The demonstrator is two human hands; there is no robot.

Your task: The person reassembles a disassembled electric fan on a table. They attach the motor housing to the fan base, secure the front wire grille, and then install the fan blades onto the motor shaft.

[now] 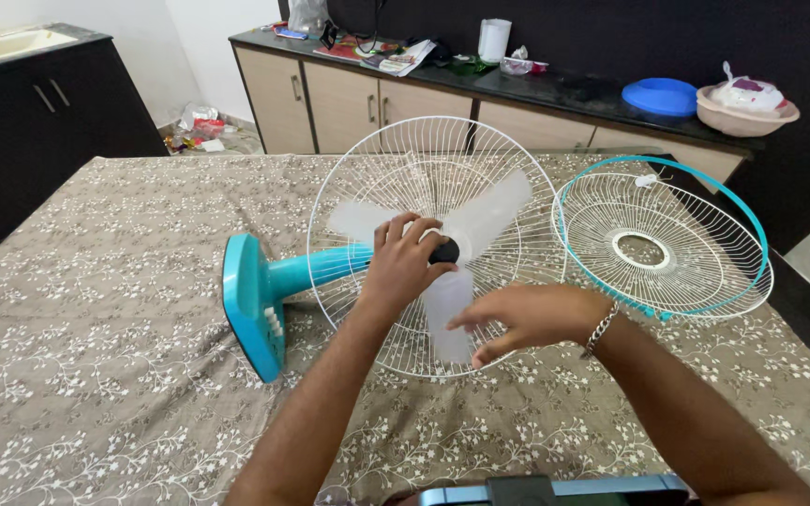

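A teal table fan point(264, 286) lies on its side on a floral-patterned cloth. Its white rear wire guard point(367, 169) stands upright around three translucent white blades point(487, 214). My left hand point(403, 267) grips the hub of the blades beside a black centre knob point(445, 250). The fingers of my right hand point(527, 317) pinch the lower blade point(444, 314). The detached front guard point(660, 245), white wire with a teal rim, lies flat to the right.
Behind the table, a dark counter point(555, 86) carries papers, a white cup point(494, 39), a blue lid point(660, 96) and a beige bowl point(745, 112). A black cabinet with a sink point(39, 94) stands at left. Litter lies on the floor at the back.
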